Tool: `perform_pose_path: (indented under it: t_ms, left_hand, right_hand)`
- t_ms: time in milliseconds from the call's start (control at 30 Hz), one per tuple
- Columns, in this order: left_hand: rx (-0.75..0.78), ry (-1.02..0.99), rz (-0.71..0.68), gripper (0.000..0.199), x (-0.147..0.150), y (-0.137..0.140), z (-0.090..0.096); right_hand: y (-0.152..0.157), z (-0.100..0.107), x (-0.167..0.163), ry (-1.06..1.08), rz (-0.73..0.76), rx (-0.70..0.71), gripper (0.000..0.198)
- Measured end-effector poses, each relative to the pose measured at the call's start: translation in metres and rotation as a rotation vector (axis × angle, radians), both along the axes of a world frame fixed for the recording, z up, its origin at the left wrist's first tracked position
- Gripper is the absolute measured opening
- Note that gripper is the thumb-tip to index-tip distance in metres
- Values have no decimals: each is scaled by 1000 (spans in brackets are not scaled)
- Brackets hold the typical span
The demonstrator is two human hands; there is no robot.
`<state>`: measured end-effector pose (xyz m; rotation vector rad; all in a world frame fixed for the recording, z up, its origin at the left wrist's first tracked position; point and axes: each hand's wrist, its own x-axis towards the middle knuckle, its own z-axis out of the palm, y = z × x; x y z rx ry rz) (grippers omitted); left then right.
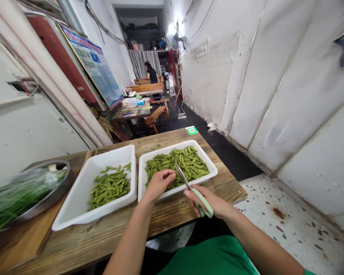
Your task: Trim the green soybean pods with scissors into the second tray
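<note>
Green-handled scissors [203, 202] are gripped in my right hand [215, 202], their metal blades pointing up and left over the right white tray [215, 170]. Edamame pods [189, 162] fill most of that tray. My left hand [160, 182] is at the tray's near left part, its fingers pinched together close to the scissor tips; what lies between them is hidden. To the left stands another white tray [74, 198], with a smaller heap of edamame pods [111, 187] toward its right side.
At far left a metal bowl [67, 177] holds bagged green stalks, by a wooden board [31, 244]. A QR-code card [191, 130] lies at the wooden table's far corner. Beyond are a cluttered table [132, 112], benches [146, 88] and a person [152, 73]. A wall [275, 95] runs along the right.
</note>
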<state>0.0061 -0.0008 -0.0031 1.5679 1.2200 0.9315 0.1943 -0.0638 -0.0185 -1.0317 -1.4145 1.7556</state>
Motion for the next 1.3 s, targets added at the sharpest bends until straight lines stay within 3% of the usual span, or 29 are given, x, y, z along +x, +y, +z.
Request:
perform_pose_path:
  t_ms: [167,367,633,933,1100,1300]
  left_hand:
    - [-75,-103,55,31,-3,1,-3]
    - [-51,-95,6,24,-3,-1,-2]
    - [-76,-41,-50,25,-4,-1,-3]
    - [-70,-165,85,28,-3,1,-5]
    - [-25,-136,178,24,-4,1,-4]
    - [-162,-397,169,41,-3,-1,1]
  right_hand:
    - [2,-1,5,-65,-52,18,39]
    - [2,6,7,-151,33,57,39]
    - [2,6,3,-112,24,61,39]
    - [3,-1,2,-98,-24,23,41]
    - [0,-2,3,-38,12,-1,38]
    - [-4,5,3,-36,4,5,36]
